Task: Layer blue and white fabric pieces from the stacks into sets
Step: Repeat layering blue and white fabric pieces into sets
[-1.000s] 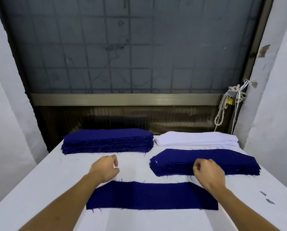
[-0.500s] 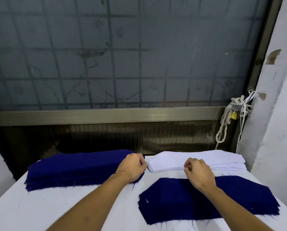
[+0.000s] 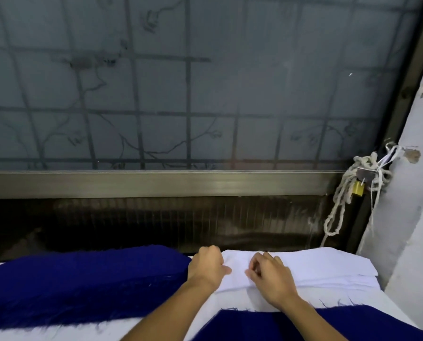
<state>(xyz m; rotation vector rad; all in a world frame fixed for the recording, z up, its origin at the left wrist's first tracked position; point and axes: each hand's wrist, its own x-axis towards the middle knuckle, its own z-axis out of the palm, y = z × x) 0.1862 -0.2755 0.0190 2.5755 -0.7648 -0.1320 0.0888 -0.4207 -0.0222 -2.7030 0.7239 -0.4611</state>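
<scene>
Three stacks lie on the white table (image 3: 254, 301): two blue, one white; the far blue stack (image 3: 82, 284) sits at the left, the white stack (image 3: 316, 269) just beside it at the right, their ends close together; the near blue stack (image 3: 353, 323) lies in front of the white one, apart from it, cut off by the bottom edge. Both hands are on the left end of the white stack; the left hand (image 3: 206, 269) has its fingers curled over the stack's end by the far blue stack, thumb lying on the white cloth; the right hand (image 3: 272, 274) rests on top, fingers curled, tips down on the top piece. Whether either hand has caught a piece between its fingers, I cannot tell. Behind the table is one frosted window (image 3: 181, 94) with a grille; at the right hang one knotted rope (image 3: 340, 205) and one brass padlock (image 3: 358, 188) beside a white wall (image 3: 412, 217).
</scene>
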